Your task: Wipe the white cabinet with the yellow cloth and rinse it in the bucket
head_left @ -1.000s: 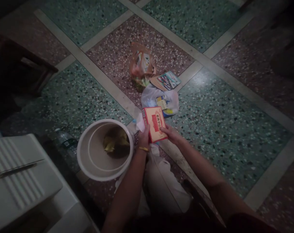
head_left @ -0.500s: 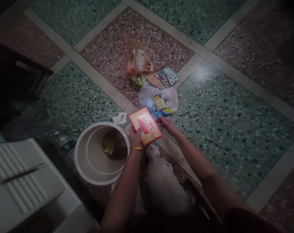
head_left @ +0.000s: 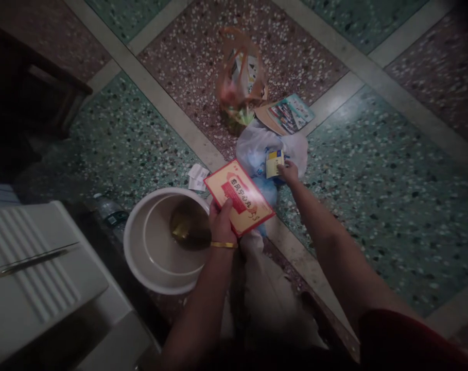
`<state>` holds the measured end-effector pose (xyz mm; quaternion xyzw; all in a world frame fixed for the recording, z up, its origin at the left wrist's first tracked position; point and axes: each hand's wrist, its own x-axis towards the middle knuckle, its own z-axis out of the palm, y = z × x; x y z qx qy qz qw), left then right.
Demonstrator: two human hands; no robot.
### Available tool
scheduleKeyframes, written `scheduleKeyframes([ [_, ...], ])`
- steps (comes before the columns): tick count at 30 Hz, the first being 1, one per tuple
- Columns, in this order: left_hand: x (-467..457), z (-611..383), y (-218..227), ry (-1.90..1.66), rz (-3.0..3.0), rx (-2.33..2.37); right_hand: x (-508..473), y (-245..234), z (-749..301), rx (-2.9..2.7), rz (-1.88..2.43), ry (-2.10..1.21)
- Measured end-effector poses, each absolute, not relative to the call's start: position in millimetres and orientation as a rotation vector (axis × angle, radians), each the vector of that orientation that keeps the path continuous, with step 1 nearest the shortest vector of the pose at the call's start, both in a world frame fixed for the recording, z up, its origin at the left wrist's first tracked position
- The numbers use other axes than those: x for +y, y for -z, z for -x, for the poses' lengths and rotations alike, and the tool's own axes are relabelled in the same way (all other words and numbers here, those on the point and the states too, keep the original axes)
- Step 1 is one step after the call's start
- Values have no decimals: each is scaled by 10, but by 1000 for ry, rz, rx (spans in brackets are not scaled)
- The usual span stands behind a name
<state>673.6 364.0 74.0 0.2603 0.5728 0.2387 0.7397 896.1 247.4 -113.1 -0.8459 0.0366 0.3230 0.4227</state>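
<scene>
My left hand (head_left: 222, 221), with a yellow band at its wrist, is closed around the near left edge of a flat cream medicine box (head_left: 239, 198) with a red border and Chinese characters. The thumb lies on top of the box. Farther forward, my right hand (head_left: 290, 172) pinches the right edge of a small pale-yellow box (head_left: 274, 163) with a yellow and blue top. That small box rests on a whitish plastic bag (head_left: 251, 149). Behind the bag, a booklet (head_left: 291, 114) leans beside an orange plastic bag (head_left: 239, 77) with things inside.
A white bucket (head_left: 135, 247) with something dark and yellowish in it stands left of my left forearm. Near its rim lies a white paper slip (head_left: 197, 176). A plastic bottle (head_left: 110, 211) and a white ridged cabinet (head_left: 36, 268) with a pen (head_left: 33, 261) are farther left.
My right hand has moved from beside the medicine box forward to the small pale-yellow box and taken its edge. My left hand still holds the medicine box. The view has shifted slightly.
</scene>
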Motion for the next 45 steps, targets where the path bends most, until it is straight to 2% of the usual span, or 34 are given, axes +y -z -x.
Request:
scheduleKeyframes([
  [8, 3511, -6675, -900, -162, -604, 1063, 1932, 4, -7790, -136, 1622, -930],
  [12, 3471, -6614, -985, -120, -666, 1006, 1949, -250, -7403, -266, 1593, -946],
  [16, 3630, -6586, -1063, -162, -532, 1011, 2106, -74, -7659, -402, 1751, -951],
  [22, 4021, -6578, -1078, -713, -495, 1056, 2260, 663, -7856, -582, 2248, -858],
  [27, 3975, -6581, -1046, -677, -500, 1044, 2409, 1068, -7502, -935, 2326, -912],
  [31, 3963, -6588, -1035, -647, -470, 1022, 2405, 1080, -7648, -887, 2407, -849],
  [35, 4043, -6495, -1108, -537, -473, 964, 2196, 562, -7964, -836, 2353, -659],
  [40, 3764, -6285, -1374, -163, -607, 800, 1797, -618, -7921, -957, 2092, -425],
  [45, 3221, -6192, -1771, -23, -744, 522, 1423, -1539, -7669, -1051, 1912, -325],
])
